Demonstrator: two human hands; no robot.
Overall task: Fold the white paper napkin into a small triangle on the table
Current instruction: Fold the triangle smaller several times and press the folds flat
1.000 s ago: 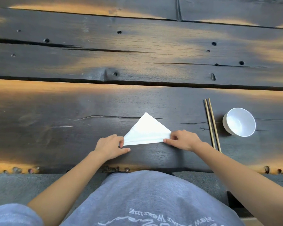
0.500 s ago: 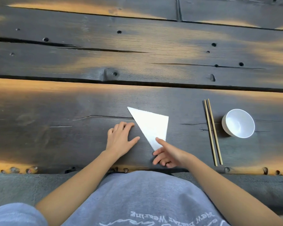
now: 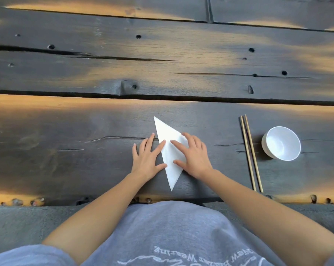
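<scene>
The white paper napkin (image 3: pixel 171 150) is already folded into a long triangle near the table's (image 3: pixel 66 150) front edge. It's pinned flat by the open left hand (image 3: pixel 146 157) and right hand (image 3: pixel 194 155), so another halving fold looks needed. Shirt lettering can't be read properly.

The napkin (image 3: pixel 170 160) lies flat on the tabletop (image 3: pixel 66 150) in front of me, my left hand (image 3: pixel 147 158) at its left edge and my right hand (image 3: pixel 195 156) on its right part. To my right lie the chopsticks (image 3: pixel 250 152), and the bowl (image 3: pixel 281 144) sits just beyond them.
</scene>
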